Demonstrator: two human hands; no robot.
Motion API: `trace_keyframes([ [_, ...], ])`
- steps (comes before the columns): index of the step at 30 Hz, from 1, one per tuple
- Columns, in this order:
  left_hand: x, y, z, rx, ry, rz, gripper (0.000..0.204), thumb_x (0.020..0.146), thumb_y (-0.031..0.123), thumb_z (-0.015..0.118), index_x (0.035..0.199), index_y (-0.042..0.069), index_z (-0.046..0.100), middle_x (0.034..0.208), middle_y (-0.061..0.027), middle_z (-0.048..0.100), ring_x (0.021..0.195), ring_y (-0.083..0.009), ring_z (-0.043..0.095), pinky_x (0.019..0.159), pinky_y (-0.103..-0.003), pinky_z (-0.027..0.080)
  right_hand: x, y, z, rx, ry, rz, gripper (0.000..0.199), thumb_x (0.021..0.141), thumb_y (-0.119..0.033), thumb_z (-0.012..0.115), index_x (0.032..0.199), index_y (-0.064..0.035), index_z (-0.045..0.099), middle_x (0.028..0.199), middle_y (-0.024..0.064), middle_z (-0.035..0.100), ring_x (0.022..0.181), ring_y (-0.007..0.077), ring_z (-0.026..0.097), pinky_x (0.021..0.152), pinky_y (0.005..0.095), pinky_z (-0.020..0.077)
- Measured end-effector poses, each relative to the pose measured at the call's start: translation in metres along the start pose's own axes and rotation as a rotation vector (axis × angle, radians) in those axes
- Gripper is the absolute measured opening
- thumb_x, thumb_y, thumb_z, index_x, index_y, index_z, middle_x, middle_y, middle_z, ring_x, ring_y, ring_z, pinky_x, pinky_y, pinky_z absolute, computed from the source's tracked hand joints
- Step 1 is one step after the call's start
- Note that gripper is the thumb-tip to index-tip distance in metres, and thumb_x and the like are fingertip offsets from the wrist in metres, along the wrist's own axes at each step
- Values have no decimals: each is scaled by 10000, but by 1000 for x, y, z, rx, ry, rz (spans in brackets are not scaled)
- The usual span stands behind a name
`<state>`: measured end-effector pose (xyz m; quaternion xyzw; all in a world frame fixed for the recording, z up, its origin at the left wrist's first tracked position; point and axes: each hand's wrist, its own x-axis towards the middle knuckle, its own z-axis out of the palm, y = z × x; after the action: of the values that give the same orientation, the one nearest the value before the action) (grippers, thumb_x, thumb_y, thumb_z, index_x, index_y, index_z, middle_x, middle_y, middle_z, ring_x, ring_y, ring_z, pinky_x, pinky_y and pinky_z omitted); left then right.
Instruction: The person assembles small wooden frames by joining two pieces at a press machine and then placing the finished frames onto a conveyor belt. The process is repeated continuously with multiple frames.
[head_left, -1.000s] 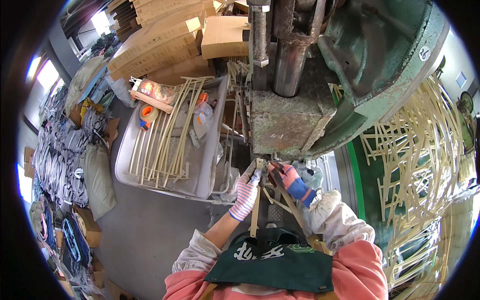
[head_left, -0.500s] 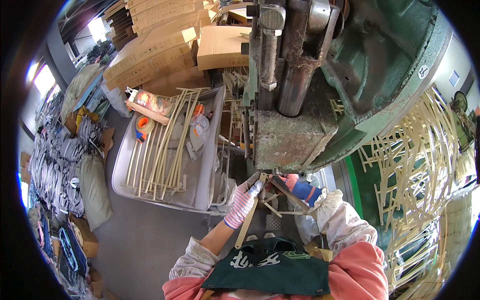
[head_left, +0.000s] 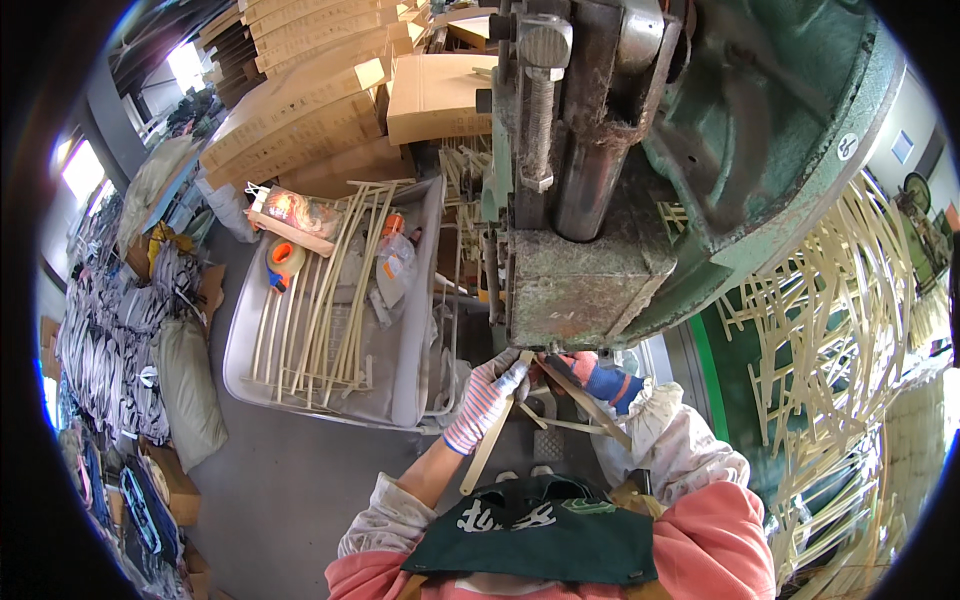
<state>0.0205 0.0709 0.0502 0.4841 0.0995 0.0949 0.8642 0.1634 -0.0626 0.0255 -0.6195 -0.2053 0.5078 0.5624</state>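
Note:
My left hand (head_left: 484, 402), in a striped glove, is closed round a long flat cream strip (head_left: 482, 458), whose lower end slants down toward my apron. The strip's upper end meets the underside of a green, worn press (head_left: 580, 290). My right hand (head_left: 606, 384), in a blue and pink glove, is closed at the upper end of a second, darker flat strip (head_left: 592, 405) that slopes down to the right. The two upper ends come close together just below the press block, which partly hides the fingertips and whatever lies between them.
On the left stands a pale plastic tub (head_left: 402, 370) holding long cream strips (head_left: 335, 300), a tape roll (head_left: 286, 258) and a plastic bag (head_left: 397, 262). Cardboard boxes (head_left: 440, 95) are stacked behind it. Many loose strips (head_left: 830, 320) pile up on the right.
The cream strip's upper end has slid slightly further under the press. The darker strip's lower end reaches further down and right. Both hands keep their hold.

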Motion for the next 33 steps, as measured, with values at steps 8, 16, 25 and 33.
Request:
trace_keyframes([
  [8, 1, 16, 10, 149, 31, -6, 169, 909, 205, 571, 867, 47, 612, 628, 15, 544, 554, -46, 453, 511, -214, 338, 15, 31, -15, 111, 36, 68, 333, 904, -353, 576, 937, -25, 623, 685, 66, 621, 487, 172, 571, 401, 306, 426],
  [16, 8, 18, -6, 687, -78, 35, 219, 926, 206, 530, 908, 11, 629, 601, 2, 539, 577, -56, 449, 549, -243, 392, -3, 6, -3, 65, 44, 33, 327, 884, -324, 607, 969, -8, 619, 751, 86, 652, 535, 197, 627, 450, 312, 511],
  [25, -26, -4, -10, 1164, 155, 475, 481, 875, 231, 616, 1236, -52, 470, 1046, -205, 620, 941, -330, 605, 804, -370, 495, -45, 29, 3, -843, 347, -452, 592, 754, -198, 664, 1282, -59, 435, 980, 188, 604, 916, 380, 578, 787, 412, 467],
  [33, -94, 16, -45, 359, -28, -222, 262, 949, 230, 517, 891, 3, 632, 557, 30, 487, 473, -37, 383, 455, -201, 305, -107, 20, -20, -443, 369, -212, 206, 797, -168, 696, 909, 3, 671, 640, 13, 618, 587, 37, 540, 525, 217, 430],
])
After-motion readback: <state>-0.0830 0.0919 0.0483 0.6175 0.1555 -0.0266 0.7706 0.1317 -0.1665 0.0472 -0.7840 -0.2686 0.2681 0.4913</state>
